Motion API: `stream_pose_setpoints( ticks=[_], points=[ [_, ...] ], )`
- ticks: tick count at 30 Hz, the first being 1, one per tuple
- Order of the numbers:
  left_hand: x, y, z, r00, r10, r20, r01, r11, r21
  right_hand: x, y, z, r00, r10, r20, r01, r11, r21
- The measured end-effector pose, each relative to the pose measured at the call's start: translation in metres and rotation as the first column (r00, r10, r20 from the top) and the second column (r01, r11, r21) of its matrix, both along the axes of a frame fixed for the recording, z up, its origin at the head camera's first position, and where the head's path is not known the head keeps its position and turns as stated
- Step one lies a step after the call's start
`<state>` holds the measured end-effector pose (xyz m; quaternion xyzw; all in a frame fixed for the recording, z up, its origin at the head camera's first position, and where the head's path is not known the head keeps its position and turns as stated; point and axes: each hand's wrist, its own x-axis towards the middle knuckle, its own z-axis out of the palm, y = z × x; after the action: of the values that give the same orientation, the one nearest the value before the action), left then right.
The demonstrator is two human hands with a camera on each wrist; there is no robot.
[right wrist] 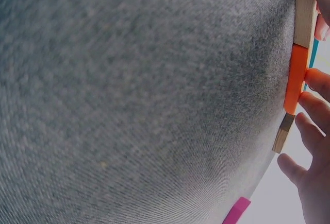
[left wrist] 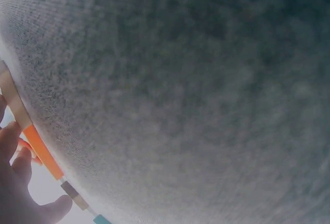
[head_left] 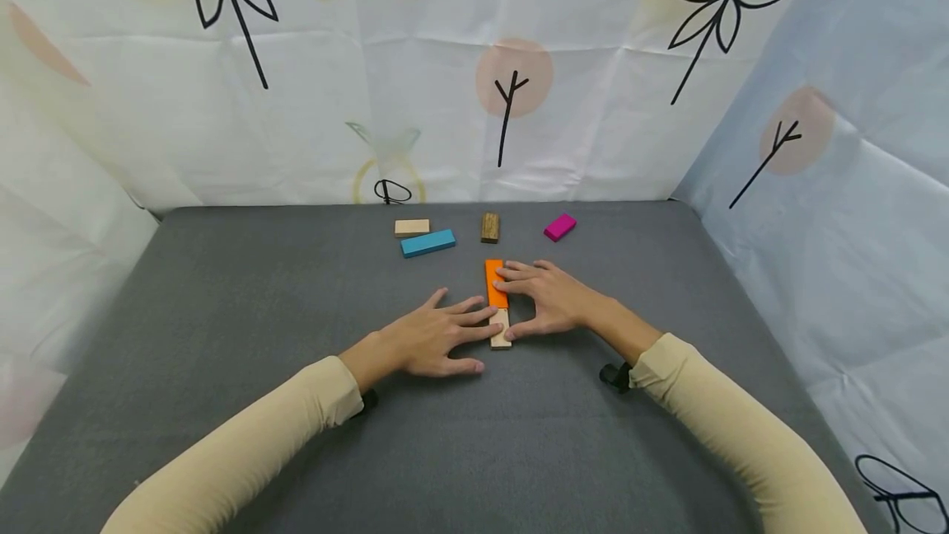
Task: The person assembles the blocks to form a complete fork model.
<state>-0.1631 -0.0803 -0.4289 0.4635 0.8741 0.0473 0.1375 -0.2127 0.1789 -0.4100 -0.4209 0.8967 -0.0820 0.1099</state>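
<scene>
An orange block [head_left: 493, 280] and a plain wooden block [head_left: 501, 342] lie end to end in a line on the grey cloth, the orange one farther away. From the left, my left hand [head_left: 437, 338] reaches in with fingers extended, its fingertips at the plain block. My right hand [head_left: 552, 297] is on the other side, fingers spread and touching the orange block, thumb by the plain block's right edge. Both wrist views show the orange block [left wrist: 44, 152] [right wrist: 296, 77] meeting the plain block [left wrist: 15, 100] [right wrist: 305, 15] at its end.
Farther back lie a pale wooden block [head_left: 412, 227], a blue block [head_left: 428, 243], a brown block [head_left: 490, 227] and a magenta block [head_left: 559, 227]. The grey table surface [head_left: 296, 270] ends at white patterned curtains [head_left: 430, 105] behind and at the sides.
</scene>
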Motion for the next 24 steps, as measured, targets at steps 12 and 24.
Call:
stream_pose_setpoints(
  ticks=[12, 24],
  points=[
    [0.0005, 0.0021, -0.0011, 1.000, 0.007, 0.012, -0.007, 1.000, -0.006, -0.0006, 0.0000, -0.0008, 0.999, -0.010, 0.037, 0.011, 1.000, -0.017],
    [-0.0001, 0.0017, -0.0027, 1.000, 0.014, -0.006, -0.014, 1.000, -0.008, 0.0000, -0.0007, -0.0002, 0.997, -0.026, 0.066, 0.028, 0.999, -0.024]
  ],
)
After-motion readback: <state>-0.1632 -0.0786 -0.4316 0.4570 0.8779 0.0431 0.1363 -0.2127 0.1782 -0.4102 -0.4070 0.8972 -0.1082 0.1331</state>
